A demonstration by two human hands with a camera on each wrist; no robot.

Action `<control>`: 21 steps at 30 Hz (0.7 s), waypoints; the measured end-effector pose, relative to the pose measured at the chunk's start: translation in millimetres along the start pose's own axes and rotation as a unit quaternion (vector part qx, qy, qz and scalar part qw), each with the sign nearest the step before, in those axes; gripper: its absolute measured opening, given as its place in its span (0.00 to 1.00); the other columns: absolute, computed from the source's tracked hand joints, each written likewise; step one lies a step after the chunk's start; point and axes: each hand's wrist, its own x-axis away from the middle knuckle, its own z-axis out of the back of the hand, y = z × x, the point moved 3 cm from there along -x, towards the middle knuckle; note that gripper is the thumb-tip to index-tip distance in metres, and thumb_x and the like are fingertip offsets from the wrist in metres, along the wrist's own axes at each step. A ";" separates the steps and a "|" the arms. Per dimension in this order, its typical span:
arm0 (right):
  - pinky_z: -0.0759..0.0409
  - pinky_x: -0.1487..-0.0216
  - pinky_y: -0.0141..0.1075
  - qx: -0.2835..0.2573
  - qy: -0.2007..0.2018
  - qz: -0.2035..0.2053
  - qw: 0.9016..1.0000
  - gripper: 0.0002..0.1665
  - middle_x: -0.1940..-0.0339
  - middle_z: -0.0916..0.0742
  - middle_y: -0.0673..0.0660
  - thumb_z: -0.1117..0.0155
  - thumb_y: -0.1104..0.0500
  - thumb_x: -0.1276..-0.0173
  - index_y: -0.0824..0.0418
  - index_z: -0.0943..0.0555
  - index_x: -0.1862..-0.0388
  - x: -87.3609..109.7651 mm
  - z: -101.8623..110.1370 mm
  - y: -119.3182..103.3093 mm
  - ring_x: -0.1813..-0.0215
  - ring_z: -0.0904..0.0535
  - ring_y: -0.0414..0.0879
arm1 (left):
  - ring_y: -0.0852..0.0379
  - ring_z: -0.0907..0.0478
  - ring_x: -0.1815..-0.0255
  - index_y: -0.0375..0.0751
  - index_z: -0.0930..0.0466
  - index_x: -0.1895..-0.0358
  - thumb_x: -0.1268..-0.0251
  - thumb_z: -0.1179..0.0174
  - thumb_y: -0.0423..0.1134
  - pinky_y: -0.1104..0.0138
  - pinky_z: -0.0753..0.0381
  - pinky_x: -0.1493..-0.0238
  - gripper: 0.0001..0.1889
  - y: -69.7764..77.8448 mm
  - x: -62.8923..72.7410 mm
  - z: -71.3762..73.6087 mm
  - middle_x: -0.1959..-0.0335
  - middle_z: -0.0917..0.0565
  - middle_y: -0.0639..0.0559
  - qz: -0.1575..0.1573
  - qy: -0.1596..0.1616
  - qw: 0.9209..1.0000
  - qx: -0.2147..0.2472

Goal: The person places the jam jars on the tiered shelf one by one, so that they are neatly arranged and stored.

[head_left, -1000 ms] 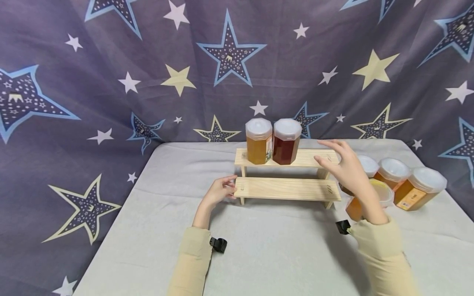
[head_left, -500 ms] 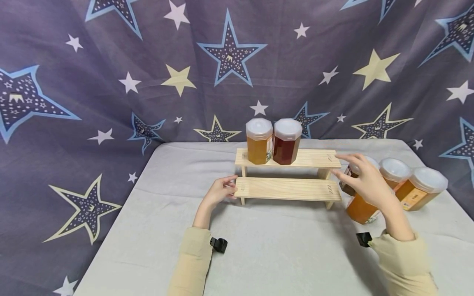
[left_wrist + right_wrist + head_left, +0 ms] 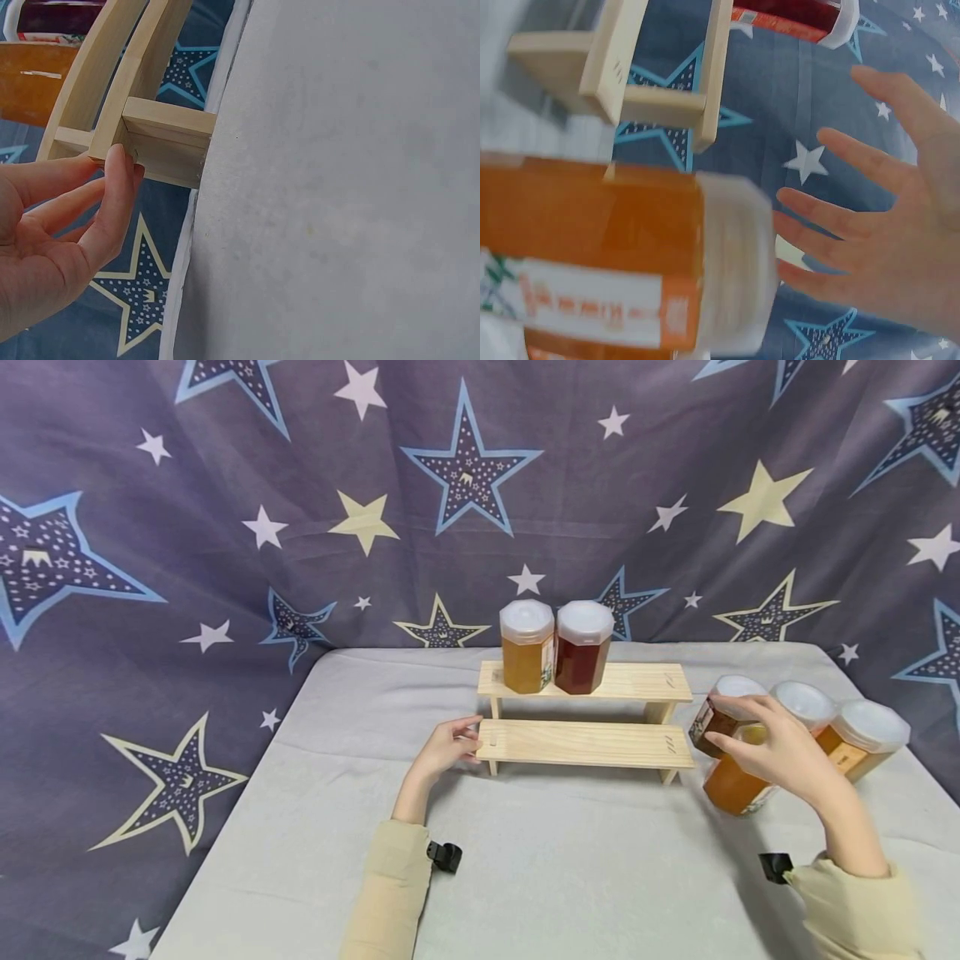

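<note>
A two-step wooden shelf (image 3: pixel 585 743) stands on the table. My left hand (image 3: pixel 442 750) pinches the left end of its lower board between thumb and fingers, as the left wrist view also shows. On the upper board sit a golden jar (image 3: pixel 522 662) and a dark red jar (image 3: pixel 579 664), side by side, both with whitish lids. To the right of the shelf, my right hand (image 3: pixel 791 752) hovers over an amber jar (image 3: pixel 726 785), thumb and fingers spread. The right wrist view shows this labelled jar (image 3: pixel 585 225) close up, the hand's fingers (image 3: pixel 840 217) apart from its lid.
Behind the amber jar stand a dark brown jar (image 3: pixel 708 725) and two orange jars, one with its lid (image 3: pixel 802 700) showing, the other (image 3: pixel 870 727) farther right. A star-patterned curtain (image 3: pixel 300 460) hangs behind the grey-covered table (image 3: pixel 570 877).
My right hand has moved right and down from beside the upper board to above the amber jar. My left hand has stayed at the shelf's end.
</note>
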 end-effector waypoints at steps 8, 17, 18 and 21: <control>0.39 0.52 0.67 -0.007 -0.009 -0.009 1.000 0.30 0.45 0.33 0.74 0.36 0.55 0.45 0.66 0.29 0.44 14.4 6.3 23.1 0.43 0.42 0.72 | 0.61 0.27 0.80 0.23 0.38 0.41 0.46 0.50 0.18 0.49 0.19 0.60 0.25 13.0 8.2 -1.5 0.67 0.28 0.39 0.006 -0.011 1.000 -0.008; 0.38 0.56 0.68 -0.002 -0.035 -0.024 0.999 0.34 0.45 0.38 0.80 0.35 0.56 0.46 0.71 0.32 0.43 22.0 6.8 36.9 0.46 0.42 0.75 | 0.60 0.27 0.81 0.26 0.36 0.42 0.47 0.49 0.18 0.57 0.15 0.65 0.25 1.3 0.6 0.5 0.66 0.27 0.40 0.002 0.003 1.000 -0.004; 0.39 0.56 0.69 -0.001 -0.038 -0.028 0.999 0.34 0.44 0.39 0.80 0.35 0.55 0.46 0.70 0.33 0.43 22.7 6.4 38.3 0.46 0.42 0.75 | 0.60 0.27 0.81 0.26 0.35 0.42 0.47 0.49 0.18 0.56 0.15 0.65 0.25 1.4 0.7 0.4 0.66 0.27 0.40 0.002 0.003 1.000 -0.003; 0.40 0.56 0.71 0.001 -0.046 -0.044 0.998 0.36 0.44 0.41 0.81 0.36 0.54 0.44 0.70 0.35 0.41 25.3 5.1 42.1 0.46 0.43 0.76 | 0.60 0.27 0.81 0.26 0.35 0.42 0.47 0.49 0.18 0.57 0.15 0.65 0.25 1.5 0.7 -0.3 0.67 0.27 0.41 0.002 0.004 1.000 -0.004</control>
